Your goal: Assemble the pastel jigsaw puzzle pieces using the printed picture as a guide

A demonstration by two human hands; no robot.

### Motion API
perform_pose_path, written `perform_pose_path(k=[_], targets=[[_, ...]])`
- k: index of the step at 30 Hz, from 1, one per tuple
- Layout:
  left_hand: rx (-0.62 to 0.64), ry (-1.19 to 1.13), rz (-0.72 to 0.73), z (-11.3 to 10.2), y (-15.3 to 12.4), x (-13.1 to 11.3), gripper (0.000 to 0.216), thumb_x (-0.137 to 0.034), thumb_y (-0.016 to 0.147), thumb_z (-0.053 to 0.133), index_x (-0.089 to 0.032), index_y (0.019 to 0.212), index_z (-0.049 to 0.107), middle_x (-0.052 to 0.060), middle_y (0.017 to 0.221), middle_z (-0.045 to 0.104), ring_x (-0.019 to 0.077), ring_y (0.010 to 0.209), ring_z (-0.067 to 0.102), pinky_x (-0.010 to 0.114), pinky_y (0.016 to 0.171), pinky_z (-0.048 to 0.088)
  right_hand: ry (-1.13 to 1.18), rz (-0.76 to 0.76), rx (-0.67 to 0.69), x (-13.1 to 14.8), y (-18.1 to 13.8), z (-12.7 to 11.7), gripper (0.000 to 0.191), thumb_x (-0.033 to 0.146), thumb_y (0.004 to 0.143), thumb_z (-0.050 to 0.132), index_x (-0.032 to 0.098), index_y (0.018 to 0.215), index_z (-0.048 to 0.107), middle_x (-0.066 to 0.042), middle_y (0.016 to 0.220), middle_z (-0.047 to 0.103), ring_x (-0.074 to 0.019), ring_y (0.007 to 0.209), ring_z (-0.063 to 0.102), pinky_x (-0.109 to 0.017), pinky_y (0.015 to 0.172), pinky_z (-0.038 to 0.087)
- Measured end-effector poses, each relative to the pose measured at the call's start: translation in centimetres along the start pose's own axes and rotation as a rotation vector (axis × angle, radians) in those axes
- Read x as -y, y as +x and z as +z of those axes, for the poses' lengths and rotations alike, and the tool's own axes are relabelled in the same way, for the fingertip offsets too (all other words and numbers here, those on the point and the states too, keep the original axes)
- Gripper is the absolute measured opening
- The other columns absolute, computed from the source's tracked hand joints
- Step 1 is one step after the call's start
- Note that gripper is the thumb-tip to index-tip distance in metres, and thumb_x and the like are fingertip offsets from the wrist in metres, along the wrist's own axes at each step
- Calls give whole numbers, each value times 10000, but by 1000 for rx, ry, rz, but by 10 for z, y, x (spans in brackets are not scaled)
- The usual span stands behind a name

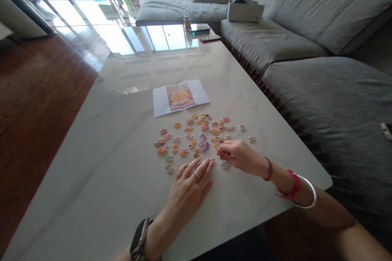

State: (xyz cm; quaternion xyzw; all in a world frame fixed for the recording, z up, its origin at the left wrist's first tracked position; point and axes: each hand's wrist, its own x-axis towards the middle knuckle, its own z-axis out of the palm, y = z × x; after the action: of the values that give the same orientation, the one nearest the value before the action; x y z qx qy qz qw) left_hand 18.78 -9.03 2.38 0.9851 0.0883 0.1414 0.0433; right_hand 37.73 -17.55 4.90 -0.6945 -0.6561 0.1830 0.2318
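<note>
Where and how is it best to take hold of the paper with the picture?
Probably pinch the paper at its left edge, coming from the left, thumb above and a finger slipped under. It lies nearly flat with a crease, so only a thin edge offers grip; the puzzle pieces come closest below its right half.

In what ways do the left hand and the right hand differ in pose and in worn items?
The left hand is palm down with fingers extended; the right hand has its fingers curled. The left hand comes with a ring and a watch, the right hand with red bracelets and a silver bangle. Both are beside puzzle pieces.
</note>
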Motion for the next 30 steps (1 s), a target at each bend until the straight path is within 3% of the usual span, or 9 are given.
perform_pose_path(k=[4, 8, 12, 16, 19, 23, 27, 30], targets=[[8, -3, -10, 1, -1, 0, 360, -298, 827, 408, -222, 1172, 481, 4, 1185, 526, 195, 1089, 428, 297, 870, 350, -80, 100, 86, -31, -9, -36, 106, 116, 701, 573, 182, 753, 638, -16, 762, 566, -86, 607, 525, -196, 593, 418], [8, -9, -18, 1, -3, 0, 369, -303, 833, 400, -203, 1181, 472, -7, 1194, 520, 196, 1097, 419, 299, 895, 327, -187, 160, 57, -62, -22, -61, 174, 162, 677, 590, 191, 844, 630, -20, 839, 543, -77, 571, 504, -213, 601, 422], [34, -20, -35, 1, -3, -1, 376, -297, 836, 392, -202, 1194, 457, -10, 1209, 507, 194, 1104, 411, 298, 904, 308, -239, 213, 117, -80, -25, -65, 156, 130, 614, 610, 174, 763, 618, -19, 796, 531, -100, 620, 519, -211, 599, 416], [63, -34, -52, 0, -3, -2, 388, -320, 843, 376, -216, 1212, 435, -1, 1217, 498, 188, 1103, 409, 307, 909, 298, -132, 273, 151, -79, -19, -65, 41, 172, 623, 598, 162, 661, 586, -11, 701, 566, -111, 616, 529, -206, 570, 405], [87, -51, -58, 0, -5, -2, 387, -327, 845, 374, -237, 1218, 421, -1, 1228, 484, 188, 1122, 392, 314, 917, 295, 86, 298, 123, -63, -13, -58, 111, 267, 676, 567, 157, 675, 578, -4, 627, 586, -110, 589, 535, -206, 549, 404], [101, -65, -66, 0, -5, -3, 373, -313, 850, 368, -248, 1215, 415, 1, 1247, 464, 196, 1152, 362, 335, 936, 290, 410, 197, 163, -32, -2, -25, 205, 339, 685, 565, 142, 737, 592, -19, 678, 617, -107, 601, 549, -201, 542, 417], [100, -65, -61, 0, -5, -4, 359, -302, 851, 369, -242, 1200, 428, 8, 1254, 455, 211, 1175, 335, 355, 947, 289, 302, 215, 102, -11, 5, 5, 138, 263, 692, 556, 145, 719, 621, -11, 644, 623, -87, 550, 538, -177, 505, 399], [94, -59, -45, 1, -5, -3, 354, -304, 851, 367, -226, 1189, 440, 13, 1263, 445, 217, 1187, 320, 359, 949, 290, 190, 219, 65, -5, 6, 10, 102, 214, 686, 555, 158, 706, 638, -5, 638, 634, -82, 537, 541, -171, 506, 395]])
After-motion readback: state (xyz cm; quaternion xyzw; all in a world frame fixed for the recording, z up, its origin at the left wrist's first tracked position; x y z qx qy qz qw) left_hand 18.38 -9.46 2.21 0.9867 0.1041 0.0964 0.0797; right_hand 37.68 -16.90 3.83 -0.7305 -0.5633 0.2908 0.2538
